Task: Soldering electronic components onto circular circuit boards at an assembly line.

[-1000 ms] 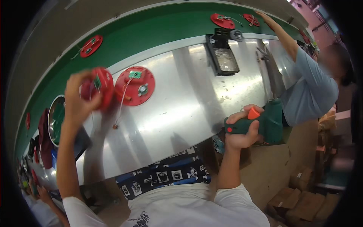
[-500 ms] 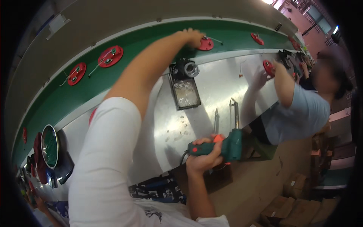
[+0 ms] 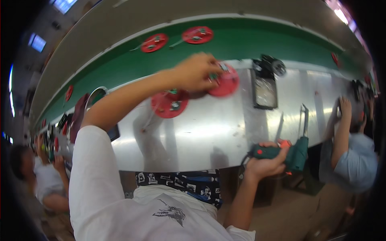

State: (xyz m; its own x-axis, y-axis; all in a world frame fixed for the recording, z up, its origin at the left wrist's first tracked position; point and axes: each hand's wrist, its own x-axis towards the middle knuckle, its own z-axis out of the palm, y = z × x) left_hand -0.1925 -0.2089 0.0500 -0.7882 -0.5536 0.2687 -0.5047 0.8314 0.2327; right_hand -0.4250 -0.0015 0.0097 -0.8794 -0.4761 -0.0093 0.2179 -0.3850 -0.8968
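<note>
My left hand, smeared by motion, reaches across the bench. Its fingers grip the left edge of a red round disc with a small green circuit board on it; the disc looks tilted and blurred. Just left of that, a second red disc with a green board and a pale wire lies on the metal bench top, partly under my left wrist. My right hand is wrapped round the handle of a green gun-shaped tool with an orange-red trigger. The tool's long thin metal prong points away over the bench.
A black tray with shiny bits stands behind the tool, a black holder with a round ring at its back. More red discs lie on the green strip. A metal bowl is at left. Co-workers sit on both sides.
The view has swung left. My left hand has drawn the red disc off the green strip, nearer to me. My right hand still holds the green tool.
</note>
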